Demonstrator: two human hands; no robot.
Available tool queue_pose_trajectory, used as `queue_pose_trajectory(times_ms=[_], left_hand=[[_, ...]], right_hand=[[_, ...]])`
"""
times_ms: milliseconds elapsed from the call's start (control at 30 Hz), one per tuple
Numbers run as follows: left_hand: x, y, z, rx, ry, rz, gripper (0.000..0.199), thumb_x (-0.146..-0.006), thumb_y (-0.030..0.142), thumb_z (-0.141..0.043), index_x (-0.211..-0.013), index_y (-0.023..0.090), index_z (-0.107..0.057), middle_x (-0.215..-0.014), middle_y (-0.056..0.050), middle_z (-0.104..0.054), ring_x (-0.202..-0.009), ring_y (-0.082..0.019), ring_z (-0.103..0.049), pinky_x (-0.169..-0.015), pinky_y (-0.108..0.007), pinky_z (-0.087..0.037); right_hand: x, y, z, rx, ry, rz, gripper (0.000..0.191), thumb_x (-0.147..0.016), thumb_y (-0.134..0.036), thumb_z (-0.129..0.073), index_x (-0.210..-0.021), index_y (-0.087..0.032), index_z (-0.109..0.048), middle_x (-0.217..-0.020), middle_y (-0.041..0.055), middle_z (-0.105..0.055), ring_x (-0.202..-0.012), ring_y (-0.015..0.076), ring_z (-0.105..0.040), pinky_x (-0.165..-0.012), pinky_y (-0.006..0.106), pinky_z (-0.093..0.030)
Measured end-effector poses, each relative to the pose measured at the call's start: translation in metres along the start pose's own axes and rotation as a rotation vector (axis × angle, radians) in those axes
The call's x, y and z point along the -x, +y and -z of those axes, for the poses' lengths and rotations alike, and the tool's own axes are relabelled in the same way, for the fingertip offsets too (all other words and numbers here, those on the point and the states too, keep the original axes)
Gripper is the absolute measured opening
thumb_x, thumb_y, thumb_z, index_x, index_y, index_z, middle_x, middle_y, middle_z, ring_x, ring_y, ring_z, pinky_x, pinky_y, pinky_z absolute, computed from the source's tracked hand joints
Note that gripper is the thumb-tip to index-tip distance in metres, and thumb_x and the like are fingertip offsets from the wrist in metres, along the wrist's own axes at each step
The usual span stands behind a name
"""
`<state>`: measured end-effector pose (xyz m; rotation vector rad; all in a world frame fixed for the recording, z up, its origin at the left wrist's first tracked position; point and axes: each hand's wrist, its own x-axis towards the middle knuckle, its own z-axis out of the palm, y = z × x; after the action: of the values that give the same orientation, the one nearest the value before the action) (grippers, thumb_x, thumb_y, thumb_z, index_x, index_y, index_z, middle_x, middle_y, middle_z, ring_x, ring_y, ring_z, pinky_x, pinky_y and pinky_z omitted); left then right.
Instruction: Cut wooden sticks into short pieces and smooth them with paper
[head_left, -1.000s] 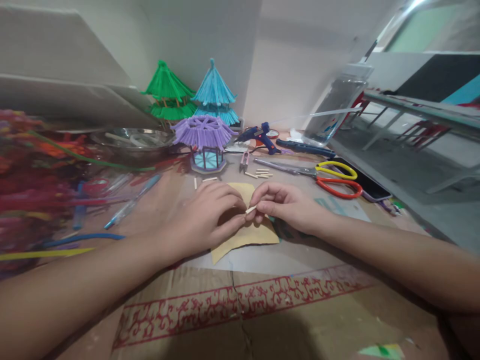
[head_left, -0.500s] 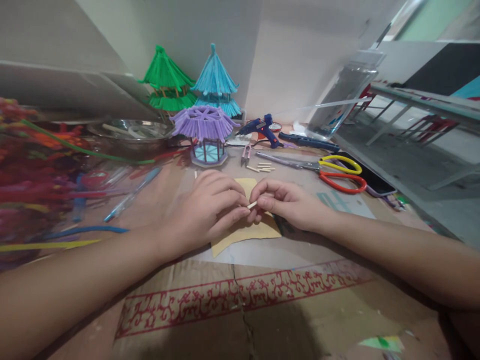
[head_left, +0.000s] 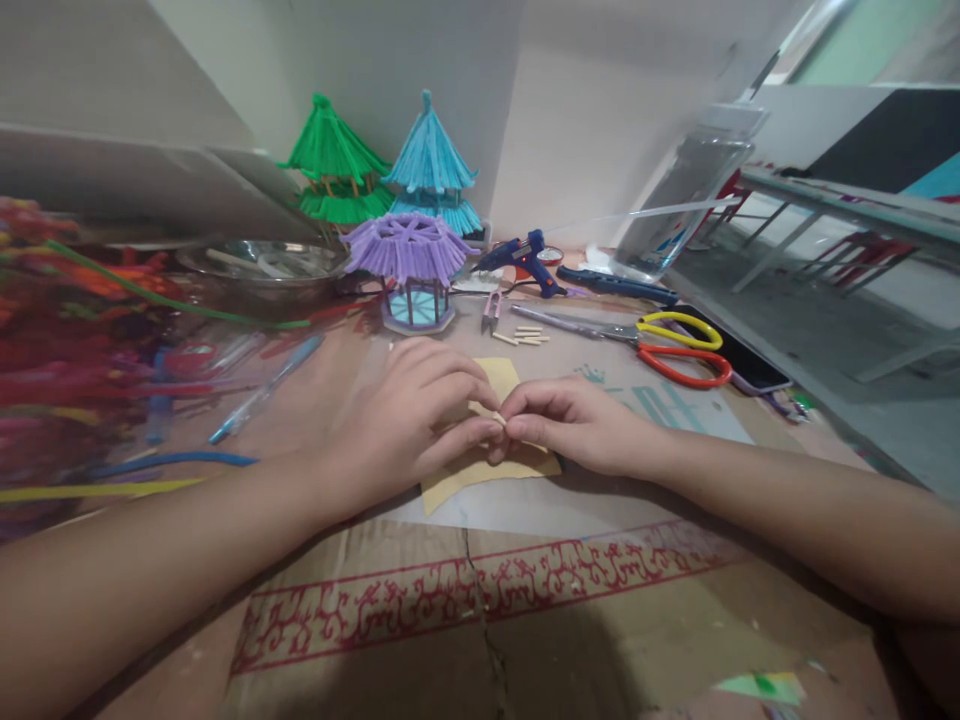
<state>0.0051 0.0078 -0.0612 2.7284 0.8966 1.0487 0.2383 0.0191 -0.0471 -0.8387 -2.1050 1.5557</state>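
Note:
My left hand [head_left: 442, 410] and my right hand [head_left: 566, 420] meet fingertip to fingertip over a piece of yellow paper [head_left: 457, 487]. Pinched between them is a short pale wooden stick [head_left: 500, 419], almost wholly covered by the fingers. Just beyond the hands several similar cut sticks [head_left: 531, 340] lie near small pink-handled snips [head_left: 492, 311]. Behind the left hand stands a small pavilion [head_left: 409, 255] with a purple fuzzy roof and a pale blue floor.
Green [head_left: 334, 155] and blue [head_left: 429, 160] pavilion models stand at the back. A blue glue gun [head_left: 525, 260], scissors [head_left: 679, 345] and a phone [head_left: 739, 355] lie to the right. On the left are a metal bowl [head_left: 262, 285] and a heap of coloured pipe cleaners [head_left: 75, 350].
My right hand has moved slightly down and left, so its fingertips close against the left ones. The stick between them shows less than before.

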Motion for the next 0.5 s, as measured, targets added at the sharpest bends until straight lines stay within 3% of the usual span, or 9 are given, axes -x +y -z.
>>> queue_pose_trajectory(times_ms=[333,500], left_hand=[[0.0004,0.0003,-0.0016,0.029,0.031,-0.053,0.011,-0.099,0.031,-0.063,-0.102,0.021,-0.067,-0.105,-0.004,-0.071,-0.104,-0.022,-0.061,-0.096,-0.04,-0.042],[0.0,0.0005,-0.0017,0.066,0.04,0.008,0.014,-0.099,0.032,-0.063,-0.094,0.019,-0.066,-0.101,-0.004,-0.07,-0.1,-0.022,-0.062,-0.093,-0.039,-0.043]], right_hand=[[-0.0004,-0.0011,0.001,0.073,-0.012,0.031,0.027,-0.099,-0.039,-0.058,-0.09,-0.017,-0.069,-0.091,0.0064,-0.079,-0.084,0.0145,-0.071,-0.078,0.028,-0.055],[-0.0002,0.0024,-0.0027,-0.047,-0.001,0.013,0.023,-0.096,-0.04,-0.064,-0.101,-0.017,-0.064,-0.087,0.0049,-0.078,-0.084,0.0147,-0.072,-0.08,0.029,-0.055]])
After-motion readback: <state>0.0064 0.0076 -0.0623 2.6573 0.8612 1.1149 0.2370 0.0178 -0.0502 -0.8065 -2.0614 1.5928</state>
